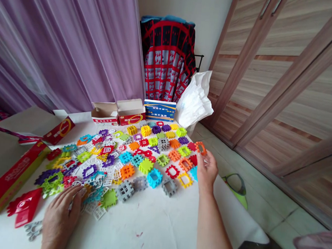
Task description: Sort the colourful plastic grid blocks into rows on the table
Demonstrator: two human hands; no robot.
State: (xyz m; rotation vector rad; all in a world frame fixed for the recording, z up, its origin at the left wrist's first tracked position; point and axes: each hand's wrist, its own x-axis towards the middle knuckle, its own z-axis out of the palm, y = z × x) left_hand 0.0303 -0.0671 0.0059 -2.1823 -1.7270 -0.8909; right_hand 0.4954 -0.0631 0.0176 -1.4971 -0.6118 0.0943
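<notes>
My right hand (pixel 207 169) pinches an orange square interlocking block (pixel 200 147) with an open middle, raised at the right edge of the table. My left hand (pixel 65 208) rests at the near edge of a mixed heap, holding nothing that I can see, its fingertips beside an orange-brown piece (pixel 87 192). White lattice window pieces (pixel 99 213) and a lime green square block (pixel 109 198) lie just past those fingers. Towards the right, blocks lie spread out, among them a grey block (pixel 169 187), a yellow frame (pixel 185 180) and a blue block (pixel 154 178).
Open cardboard boxes (pixel 131 112) and a blue box (pixel 159 110) stand along the back of the white table (pixel 153 230). A large red box (pixel 12 170) is at left, near a red piece (pixel 25 207). A white plastic bag (pixel 195 100) sits at the back right corner.
</notes>
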